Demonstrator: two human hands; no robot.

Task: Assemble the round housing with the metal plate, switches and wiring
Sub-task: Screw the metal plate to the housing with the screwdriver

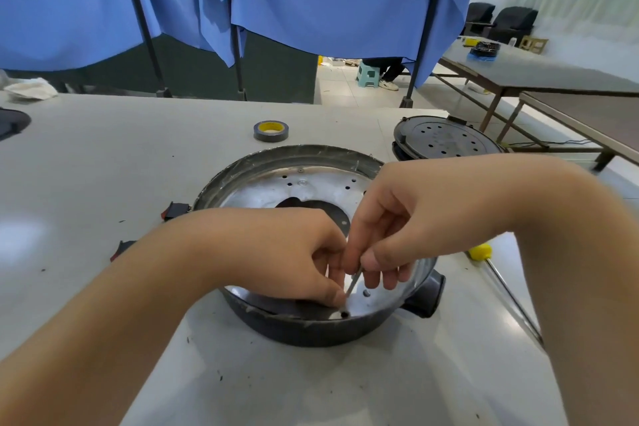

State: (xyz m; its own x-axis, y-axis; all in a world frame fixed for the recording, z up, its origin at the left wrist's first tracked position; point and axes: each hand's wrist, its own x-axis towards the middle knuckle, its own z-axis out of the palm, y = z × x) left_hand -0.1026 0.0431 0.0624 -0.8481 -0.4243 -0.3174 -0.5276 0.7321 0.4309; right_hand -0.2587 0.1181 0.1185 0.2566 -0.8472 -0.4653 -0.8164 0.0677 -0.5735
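Note:
The dark round housing sits on the table in front of me, with the shiny perforated metal plate lying inside it. Both hands are inside the housing near its front rim. My right hand pinches a thin metal rod or screw, slanted down toward a small hole in the plate. My left hand has its fingertips closed at the lower end of that rod. Two red-and-black switches lie on the table left of the housing.
A roll of grey tape lies behind the housing. A dark perforated round cover rests at the back right. A yellow-handled screwdriver lies to the right. A white cloth is at far left. Blue drapes hang behind the table.

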